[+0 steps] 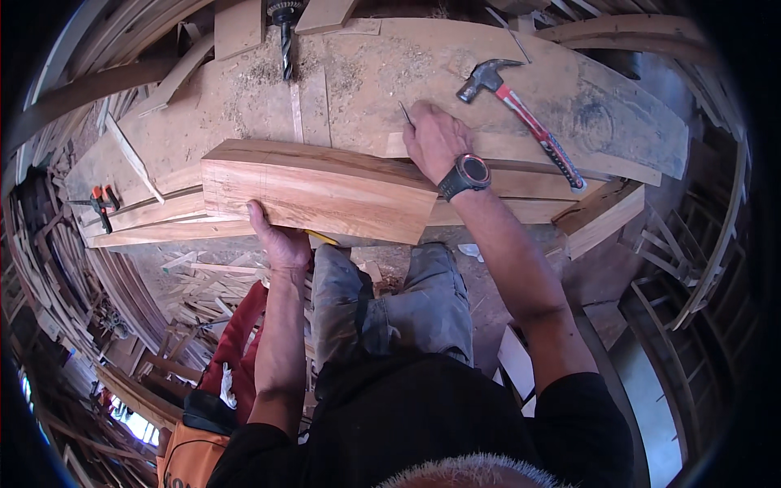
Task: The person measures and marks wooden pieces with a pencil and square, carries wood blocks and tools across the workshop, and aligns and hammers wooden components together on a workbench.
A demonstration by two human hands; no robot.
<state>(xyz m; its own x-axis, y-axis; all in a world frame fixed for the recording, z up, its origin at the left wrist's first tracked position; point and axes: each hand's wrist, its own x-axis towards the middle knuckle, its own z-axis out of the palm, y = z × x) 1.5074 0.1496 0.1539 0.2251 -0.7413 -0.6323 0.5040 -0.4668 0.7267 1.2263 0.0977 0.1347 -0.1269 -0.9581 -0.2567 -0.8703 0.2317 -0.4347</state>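
A thick beam of reddish wood lies tilted across the near side of the bench, faint pencil lines at its left end. My left hand grips its lower edge, thumb on the front face and fingers hidden underneath. Beside that hand, a yellow stick-like thing pokes out below the beam. My right hand, with a black watch on the wrist, is curled over the bench behind the beam. From its fingers juts a thin, dark, pointed rod, whose kind I cannot make out.
A claw hammer with a red and black handle lies right of my right hand. At the back is a drill with a dark bit amid sawdust. An orange and black clamp sits at the left end. Planks lie under the beam.
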